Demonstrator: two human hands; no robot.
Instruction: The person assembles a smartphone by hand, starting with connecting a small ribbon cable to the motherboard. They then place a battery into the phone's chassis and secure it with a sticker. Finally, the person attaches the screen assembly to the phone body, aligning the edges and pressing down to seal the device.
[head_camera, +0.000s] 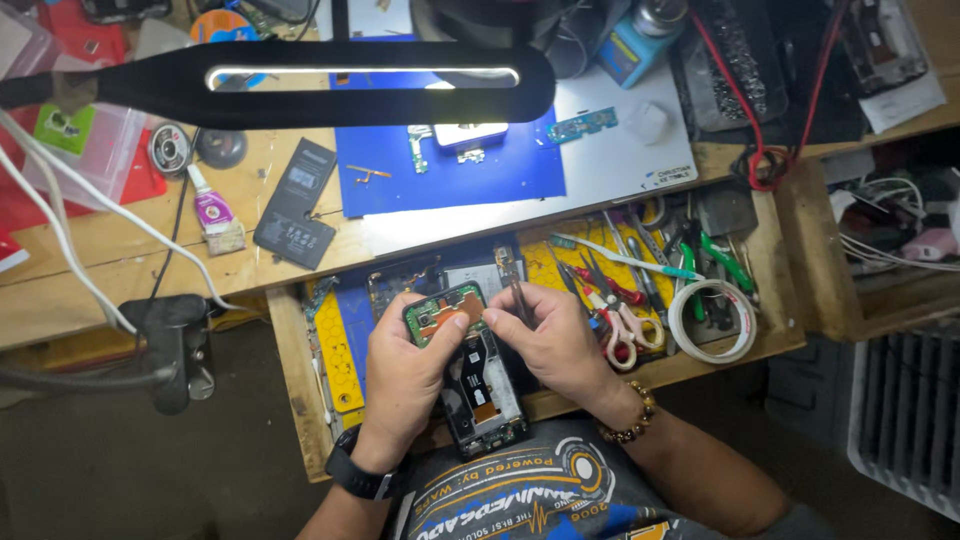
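An opened smartphone (478, 385), its back cover off and its boards laid bare, is held at the lower centre of the frame, above an open wooden drawer (790, 250) and close to the person's chest. The left hand (405, 375) is clamped around the phone's left edge, the thumb pressed on the green upper board, while the right hand (550, 345) is pinched shut on a thin pair of tweezers (515, 290), whose tips are angled toward the top of that board. The work in hand is judged to be the freeing or seating of a small part near the phone's upper end, and it is best done with the phone kept steady against the left palm, the tweezers kept shallow so the board is not scratched, and only light force applied at the connector. Whether the tips are touching the board cannot be told. In the drawer to the right, red-handled scissors (620, 315), a roll of white tape (712, 318) and green-handled pliers (725, 262) are seen lying among other tools. On the bench in the upper half of the frame, a blue work mat (450, 175) bearing small removed parts is seen, with a dark phone battery (297, 203) left of it and a black lamp arm (300, 85) stretched across the top.
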